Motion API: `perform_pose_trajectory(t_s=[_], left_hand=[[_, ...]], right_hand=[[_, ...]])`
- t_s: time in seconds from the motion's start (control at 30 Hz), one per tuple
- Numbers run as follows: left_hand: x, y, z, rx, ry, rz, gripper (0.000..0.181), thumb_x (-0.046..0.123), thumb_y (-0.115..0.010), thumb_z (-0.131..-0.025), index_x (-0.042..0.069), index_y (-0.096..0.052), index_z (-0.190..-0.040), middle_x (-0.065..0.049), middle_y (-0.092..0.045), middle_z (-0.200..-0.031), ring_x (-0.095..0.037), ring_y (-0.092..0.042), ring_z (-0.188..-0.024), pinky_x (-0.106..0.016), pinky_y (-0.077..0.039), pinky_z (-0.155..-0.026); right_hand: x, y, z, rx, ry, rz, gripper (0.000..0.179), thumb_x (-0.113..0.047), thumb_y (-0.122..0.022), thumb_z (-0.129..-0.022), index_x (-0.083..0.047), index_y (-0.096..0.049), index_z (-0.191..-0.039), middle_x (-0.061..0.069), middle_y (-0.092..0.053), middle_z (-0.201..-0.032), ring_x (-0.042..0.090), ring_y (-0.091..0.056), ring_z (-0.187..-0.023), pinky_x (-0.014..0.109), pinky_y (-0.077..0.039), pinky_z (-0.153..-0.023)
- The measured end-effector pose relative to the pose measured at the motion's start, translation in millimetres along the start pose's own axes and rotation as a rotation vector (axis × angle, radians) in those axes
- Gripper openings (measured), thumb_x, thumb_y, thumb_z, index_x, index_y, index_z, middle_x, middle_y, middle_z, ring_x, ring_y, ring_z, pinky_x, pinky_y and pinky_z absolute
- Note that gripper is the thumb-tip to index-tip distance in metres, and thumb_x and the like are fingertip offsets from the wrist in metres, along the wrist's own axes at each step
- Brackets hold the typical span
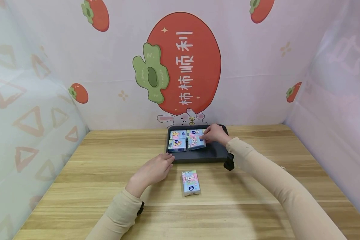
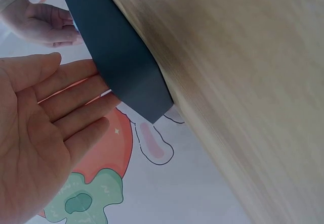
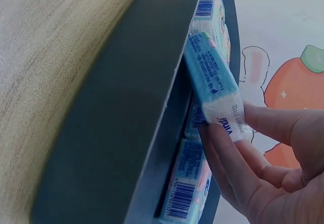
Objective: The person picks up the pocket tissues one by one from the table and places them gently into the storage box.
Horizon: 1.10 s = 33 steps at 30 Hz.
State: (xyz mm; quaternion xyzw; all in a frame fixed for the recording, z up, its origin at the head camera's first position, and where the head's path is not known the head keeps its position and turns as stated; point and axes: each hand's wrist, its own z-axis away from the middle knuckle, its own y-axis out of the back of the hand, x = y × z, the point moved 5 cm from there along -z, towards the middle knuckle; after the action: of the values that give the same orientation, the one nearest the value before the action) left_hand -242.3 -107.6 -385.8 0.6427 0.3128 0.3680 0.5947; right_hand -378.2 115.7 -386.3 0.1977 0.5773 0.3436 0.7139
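My right hand (image 1: 216,134) pinches a small pack of tissues (image 3: 215,72) by its end, thumb on one side and fingers on the other. That pack is tilted over the dark grey tray (image 1: 213,154), overlapping the back middle pack (image 1: 193,132) in the head view. Two more tissue packs, a back left one (image 1: 177,134) and a front left one (image 1: 177,145), lie in the tray. My left hand (image 1: 154,168) has its fingers extended, fingertips at the tray's front left corner. Nearer me, a loose tissue pack (image 1: 190,182) lies on the table.
The wooden table (image 1: 102,186) runs back to a printed cloth backdrop (image 1: 246,83) directly behind the tray. Cloth sides stand at left and right. Another tissue pack (image 3: 185,188) shows inside the tray below the right hand's pack in the right wrist view.
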Motion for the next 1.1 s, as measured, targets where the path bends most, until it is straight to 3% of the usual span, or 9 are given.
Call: perform_pose_trajectory(t_s=[1.1], left_hand=[[1.1, 1.7, 1.0, 0.02, -0.013, 0.01, 0.035, 0.017, -0.049, -0.098, -0.001, -0.058, -0.127, -0.018, -0.056, -0.133, -0.032, -0.051, -0.126, -0.044, -0.042, -0.107]], right_hand=[[2, -7, -11.9, -0.003, -0.044, -0.039, 0.034, -0.021, -0.074, -0.083, 0.0, -0.068, -0.108, 0.016, -0.067, -0.107, 0.021, -0.071, -0.084, 0.037, -0.055, -0.09]])
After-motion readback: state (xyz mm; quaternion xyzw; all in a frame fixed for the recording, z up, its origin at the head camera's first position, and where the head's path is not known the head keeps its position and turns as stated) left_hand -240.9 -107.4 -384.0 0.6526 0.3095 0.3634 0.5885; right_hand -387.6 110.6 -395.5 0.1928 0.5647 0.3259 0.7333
